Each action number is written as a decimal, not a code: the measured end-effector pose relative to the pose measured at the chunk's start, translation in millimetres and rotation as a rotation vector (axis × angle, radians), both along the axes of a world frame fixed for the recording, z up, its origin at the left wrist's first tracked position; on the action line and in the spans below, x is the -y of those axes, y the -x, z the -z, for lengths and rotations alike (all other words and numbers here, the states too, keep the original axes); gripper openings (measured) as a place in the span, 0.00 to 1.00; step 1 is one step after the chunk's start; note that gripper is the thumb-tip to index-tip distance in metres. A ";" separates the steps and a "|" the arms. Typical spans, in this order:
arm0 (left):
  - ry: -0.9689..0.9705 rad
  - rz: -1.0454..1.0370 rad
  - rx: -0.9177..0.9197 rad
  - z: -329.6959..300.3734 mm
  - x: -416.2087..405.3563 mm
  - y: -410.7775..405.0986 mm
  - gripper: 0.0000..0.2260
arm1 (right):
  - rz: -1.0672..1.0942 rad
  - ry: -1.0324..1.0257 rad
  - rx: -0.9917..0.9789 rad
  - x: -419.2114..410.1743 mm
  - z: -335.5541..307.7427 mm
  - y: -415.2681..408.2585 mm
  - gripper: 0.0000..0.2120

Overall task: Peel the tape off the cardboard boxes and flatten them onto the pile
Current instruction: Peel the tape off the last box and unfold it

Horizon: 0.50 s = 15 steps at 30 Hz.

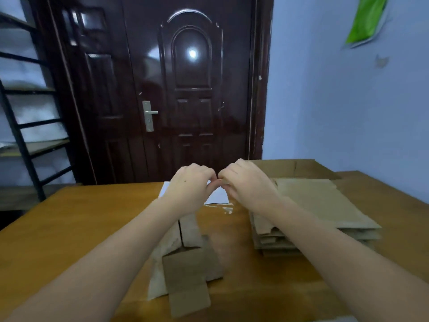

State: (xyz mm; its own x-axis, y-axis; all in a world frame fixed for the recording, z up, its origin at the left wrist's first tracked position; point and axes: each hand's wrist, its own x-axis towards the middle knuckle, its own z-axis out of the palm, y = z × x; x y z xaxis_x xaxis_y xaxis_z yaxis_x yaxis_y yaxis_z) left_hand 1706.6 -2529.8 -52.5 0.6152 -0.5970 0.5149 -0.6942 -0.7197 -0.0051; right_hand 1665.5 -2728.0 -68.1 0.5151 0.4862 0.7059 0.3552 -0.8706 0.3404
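Mid-frame, the left hand (189, 182) and right hand (243, 182) meet fingertip to fingertip, both curled, pinching something small, possibly tape; blur hides it. A cardboard box (185, 259) lies below them at lower centre. The pile (320, 205) sits right, near the table (69, 224) edge. Bare tabletop spreads left.

Your cardboard box (185, 259) is lying on the near-middle of the table, brown, flaps splayed open, partly collapsed. The pile (318, 212) of flattened boxes sits to its right, stacked flat, edges a bit uneven. Some peeled clear tape (224, 209) lies crumpled between them, farther back.
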 end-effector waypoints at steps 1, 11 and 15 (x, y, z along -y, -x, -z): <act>-0.014 0.004 -0.010 -0.8 14.1 -10.5 0.21 | 0.041 0.017 -0.022 11.1 -2.9 -5.4 0.04; -0.346 -0.004 -0.126 17.9 125.6 -105.7 0.23 | 0.472 -0.342 -0.550 136.3 -20.3 -99.0 0.06; -0.422 -0.010 -0.147 34.2 140.2 -127.7 0.26 | 0.614 -0.306 -0.634 163.7 -13.1 -136.1 0.08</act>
State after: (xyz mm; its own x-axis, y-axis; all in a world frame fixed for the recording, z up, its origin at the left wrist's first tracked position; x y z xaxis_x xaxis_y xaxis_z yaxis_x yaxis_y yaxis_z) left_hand 1834.3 -2670.0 -86.7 0.6707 -0.7296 0.1338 -0.7024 -0.6827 -0.2014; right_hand 1801.6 -2891.7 -55.0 0.9530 -0.1600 0.2574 -0.1564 -0.9871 -0.0347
